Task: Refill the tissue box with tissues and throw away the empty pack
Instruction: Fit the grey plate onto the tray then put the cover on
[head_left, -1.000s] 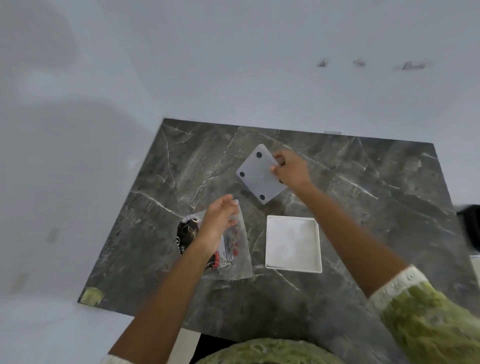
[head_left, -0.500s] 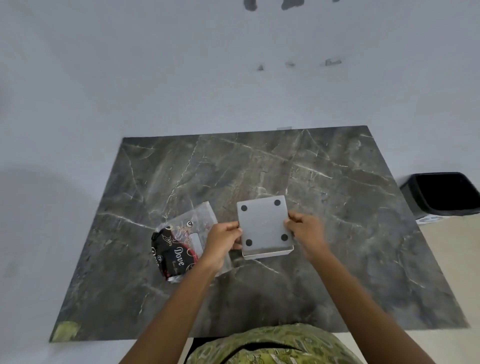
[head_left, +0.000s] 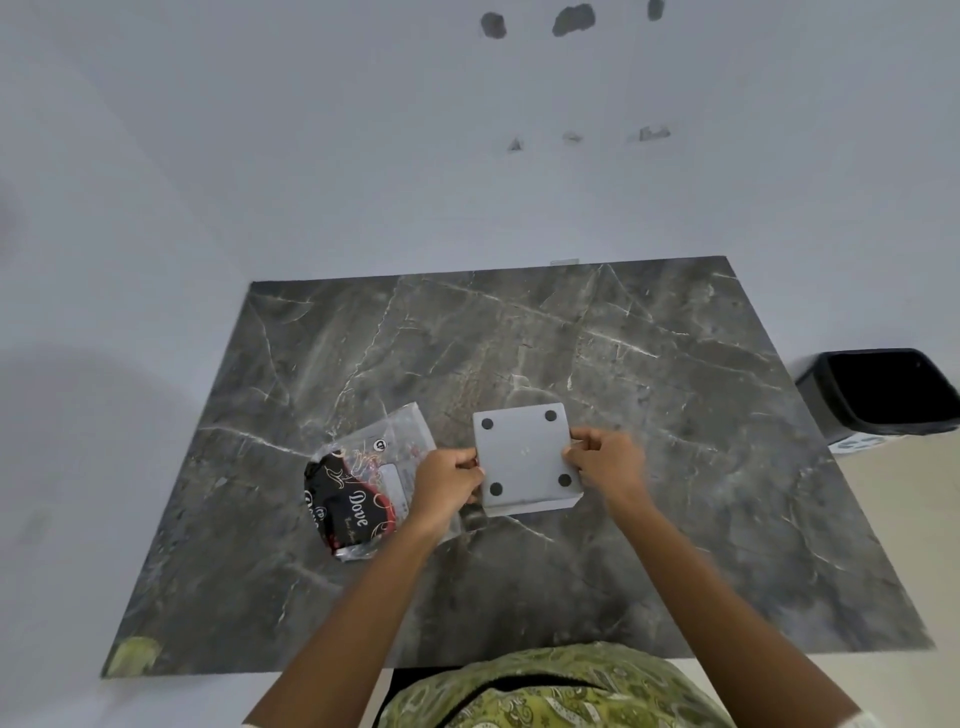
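a: two hands, yours, are on the tissue box (head_left: 525, 457), which sits upside down on the dark marble table (head_left: 675, 389), a little to the 6 o'clock side of the table's middle. its grey base faces up, a black dot near each of the four corners.

b: and how do your fingers stand?

a: your left hand (head_left: 451, 484) is curled closed against the box's 9 o'clock edge, fingers together and pressed on that side. your right hand (head_left: 605, 461) does the same at the 3 o'clock edge, fingers bunched and clamped on the rim. whether the base plate is fully seated in the box, i cannot tell.

b: where is the tissue pack?

a: the tissue pack (head_left: 363, 483) lies flat on the table at 9 o'clock from the box, just beside it. your left hand and wrist cover its near right corner. its 7 o'clock end is black with red and white script; the rest is clear, crinkled film reaching toward 1 o'clock. it looks flat, but what it holds, if anything, i cannot tell.

b: anything else around you?

a: a black bin (head_left: 883, 389) stands on the floor off the table's 3 o'clock edge, well apart from the box, its mouth open and dark. a pale wall (head_left: 363, 156) runs behind the table at 12 o'clock, with a few grey chipped marks. at 6 o'clock your green patterned garment (head_left: 545, 686) fills the bottom of the view.
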